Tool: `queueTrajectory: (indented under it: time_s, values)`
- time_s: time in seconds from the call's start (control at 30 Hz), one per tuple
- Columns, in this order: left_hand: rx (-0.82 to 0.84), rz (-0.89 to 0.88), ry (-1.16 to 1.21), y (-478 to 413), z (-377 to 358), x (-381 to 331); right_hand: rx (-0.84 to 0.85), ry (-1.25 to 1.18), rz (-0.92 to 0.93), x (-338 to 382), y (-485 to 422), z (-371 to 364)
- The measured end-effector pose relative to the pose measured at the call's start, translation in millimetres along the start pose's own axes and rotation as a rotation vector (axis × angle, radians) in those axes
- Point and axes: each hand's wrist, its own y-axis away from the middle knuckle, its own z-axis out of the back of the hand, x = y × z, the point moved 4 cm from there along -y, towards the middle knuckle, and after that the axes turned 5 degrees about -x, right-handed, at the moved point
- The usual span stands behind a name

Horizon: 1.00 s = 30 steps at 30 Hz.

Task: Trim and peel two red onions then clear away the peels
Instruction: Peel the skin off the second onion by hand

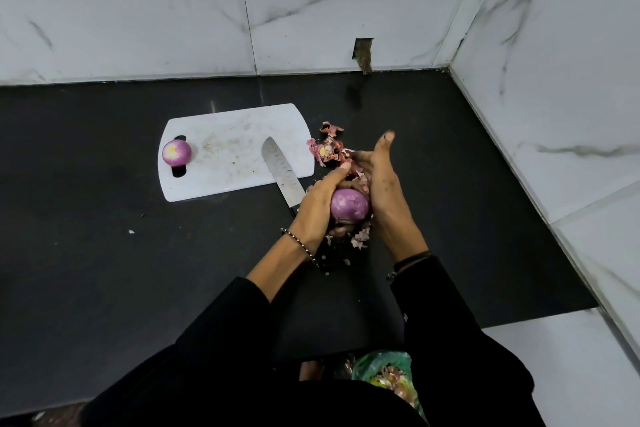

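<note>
While both hands work at the frame's centre, the left hand (317, 204) cups the second onion (349, 205) from 9 o'clock, fingers closed on it; the right hand (379, 189) presses from 3 o'clock, forefinger out. Its long axis seems to run 12 to 6. Peels (329, 149) lie at 12, nearer the right hand. The peeled onion (176, 152) rests on the board (235, 149) at 10, cut end up. The knife (282, 172) lies on the bench (104, 253).
</note>
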Motion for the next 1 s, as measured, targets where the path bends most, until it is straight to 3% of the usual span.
queueTrajectory:
  time_s: [0.13,0.43,0.77,1.0]
  values:
    - [0.032,0.034,0.046,-3.3,6.8,-0.7,-0.074,-0.043,0.001,-6.2,1.3,10.2]
    - [0.043,-0.045,-0.018,3.5,0.8,-1.7,-0.174,0.125,0.191,17.7,13.1,2.6]
    - [-0.199,-0.05,-0.196,-6.4,5.9,10.2,-0.255,0.254,0.291,6.1,24.3,-11.2]
    - [-0.245,0.097,-0.002,-10.4,7.6,7.4,-0.231,0.277,0.329,-12.6,36.3,-12.9]
